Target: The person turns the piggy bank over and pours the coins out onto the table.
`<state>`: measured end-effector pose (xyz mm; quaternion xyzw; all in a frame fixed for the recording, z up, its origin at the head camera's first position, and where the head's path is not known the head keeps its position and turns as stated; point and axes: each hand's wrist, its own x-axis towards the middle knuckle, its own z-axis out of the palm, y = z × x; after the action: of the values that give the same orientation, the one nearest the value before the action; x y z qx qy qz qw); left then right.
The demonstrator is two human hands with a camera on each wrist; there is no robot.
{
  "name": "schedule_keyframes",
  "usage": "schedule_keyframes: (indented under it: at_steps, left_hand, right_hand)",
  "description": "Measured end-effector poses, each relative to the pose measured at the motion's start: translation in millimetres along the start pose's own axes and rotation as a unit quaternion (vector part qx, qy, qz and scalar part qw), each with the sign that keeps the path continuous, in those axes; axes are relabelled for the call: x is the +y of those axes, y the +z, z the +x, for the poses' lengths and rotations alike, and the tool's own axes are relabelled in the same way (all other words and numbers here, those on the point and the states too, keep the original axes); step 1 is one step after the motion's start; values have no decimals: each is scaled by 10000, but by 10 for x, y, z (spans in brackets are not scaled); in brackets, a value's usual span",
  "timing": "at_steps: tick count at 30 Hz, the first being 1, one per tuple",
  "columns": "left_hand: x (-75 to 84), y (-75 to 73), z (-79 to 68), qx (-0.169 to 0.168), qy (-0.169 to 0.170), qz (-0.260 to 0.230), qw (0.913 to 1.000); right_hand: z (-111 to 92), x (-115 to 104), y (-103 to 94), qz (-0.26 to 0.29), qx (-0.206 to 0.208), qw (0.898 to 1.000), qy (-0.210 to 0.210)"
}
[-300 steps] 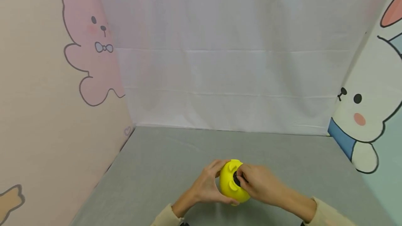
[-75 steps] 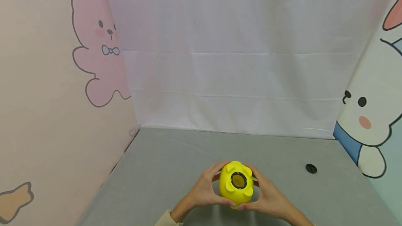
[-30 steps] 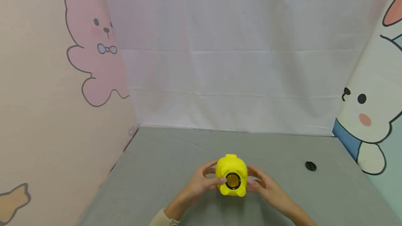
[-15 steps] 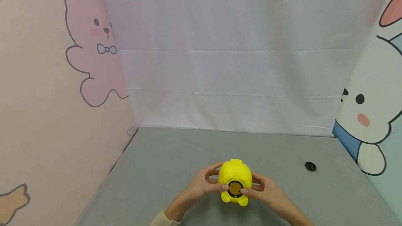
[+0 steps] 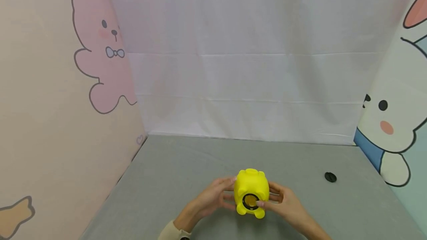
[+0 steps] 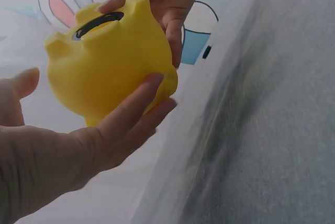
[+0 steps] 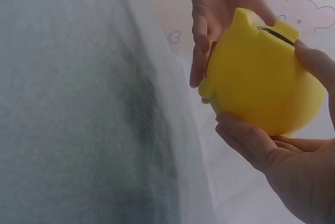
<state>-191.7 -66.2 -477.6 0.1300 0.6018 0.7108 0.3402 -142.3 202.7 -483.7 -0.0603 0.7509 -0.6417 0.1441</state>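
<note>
A yellow piggy bank (image 5: 251, 184) is held up over the table with its stubby feet and the black-rimmed round hole (image 5: 250, 202) in its underside turned toward me. My right hand (image 5: 287, 206) grips it, thumb at the hole's rim and fingers along the far side. My left hand (image 5: 211, 197) lies against the other side with nearly straight fingers. In the left wrist view the left thumb (image 6: 26, 82) stands away from the bank (image 6: 110, 67). The right wrist view shows the right thumb (image 7: 316, 62) by the hole and the fingers underneath.
A black round cap (image 5: 330, 177) lies on the grey table covering (image 5: 186, 158) to the right. White cloth (image 5: 247, 66) hangs behind the table, and cartoon-printed panels stand at left and right.
Ten seconds ago the right hand was on the black cap in the hole; the cap then lay on the table. The bank has since tipped feet-down, and the left thumb has just lifted off.
</note>
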Motion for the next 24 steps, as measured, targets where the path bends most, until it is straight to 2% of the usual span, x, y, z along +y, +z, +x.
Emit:
schedule_keyframes:
  at_steps: [6, 13, 17, 24]
  left_hand:
    - [-3, 39, 34, -3, -279, 69, 9996]
    - [-15, 92, 55, 414, -191, 64, 9989]
    - [-12, 102, 70, 669, -61, 87, 9977]
    - [12, 76, 90, 941, -47, 254, 9952]
  right_hand:
    - [19, 18, 20, -44, -19, 9994, -347]
    - [28, 32, 7, 57, -300, 9981, -542]
    - [34, 0, -41, -47, -509, 9978, -417]
    - [52, -67, -61, 166, -538, 9982, 209]
